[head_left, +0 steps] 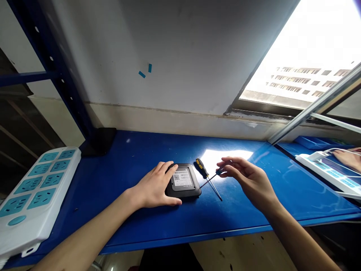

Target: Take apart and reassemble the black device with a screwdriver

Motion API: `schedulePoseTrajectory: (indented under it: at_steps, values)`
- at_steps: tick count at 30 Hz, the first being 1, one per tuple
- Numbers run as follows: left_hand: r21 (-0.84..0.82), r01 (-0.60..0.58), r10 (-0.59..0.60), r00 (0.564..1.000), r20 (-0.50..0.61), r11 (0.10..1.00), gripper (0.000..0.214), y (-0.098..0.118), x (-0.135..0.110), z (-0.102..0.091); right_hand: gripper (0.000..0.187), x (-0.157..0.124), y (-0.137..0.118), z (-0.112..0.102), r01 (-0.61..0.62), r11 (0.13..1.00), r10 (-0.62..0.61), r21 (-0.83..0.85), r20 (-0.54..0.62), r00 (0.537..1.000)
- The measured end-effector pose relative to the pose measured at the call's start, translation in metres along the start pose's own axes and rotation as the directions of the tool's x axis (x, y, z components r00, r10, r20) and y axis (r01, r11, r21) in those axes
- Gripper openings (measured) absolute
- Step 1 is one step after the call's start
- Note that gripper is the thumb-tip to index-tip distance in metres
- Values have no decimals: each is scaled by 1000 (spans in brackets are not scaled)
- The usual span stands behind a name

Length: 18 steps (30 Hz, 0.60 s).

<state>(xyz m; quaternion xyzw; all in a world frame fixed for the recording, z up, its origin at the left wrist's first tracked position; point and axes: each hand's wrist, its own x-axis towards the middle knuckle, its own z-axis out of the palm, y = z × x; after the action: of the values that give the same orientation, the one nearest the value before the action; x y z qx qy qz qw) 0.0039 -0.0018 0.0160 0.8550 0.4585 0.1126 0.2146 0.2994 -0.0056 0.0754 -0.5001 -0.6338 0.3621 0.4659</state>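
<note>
A black square electronic device (186, 192) with a white printed label and QR code lies flat on the blue table. My left hand (155, 184) rests over its left side, the fingers on the far edge and the thumb along the near edge. Between its fingertips my right hand (248, 180) pinches the handle end of a thin screwdriver (208, 180). The slim shaft slants down to the device's right edge, where its tip seems to touch the near corner. Just behind that shaft lies a second screwdriver (201, 168) with a black and yellow handle.
At the left sits a white power strip (45, 180) with teal sockets. A blue metal post (56, 67) rises behind it. To the right, past a metal frame, are another power strip (332, 171), a blue tray (313, 142) and another person's hand (348, 158).
</note>
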Motion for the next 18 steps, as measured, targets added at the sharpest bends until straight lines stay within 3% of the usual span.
schedulePoseTrajectory:
  at_steps: [6,12,18]
  values:
    - [20,6,-7,1000,15,1000,110,2,1,-1,31,0,1,-2,37,998,-35,-41,50,998]
    - [41,5,-5,1000,13,999,109,2,2,0,21,-3,2,-2,154,985,-147,-75,91,985]
    - [24,-2,2,1000,-4,1000,106,0,1,2,18,-6,-4,-4,218,939,-180,-266,158,971]
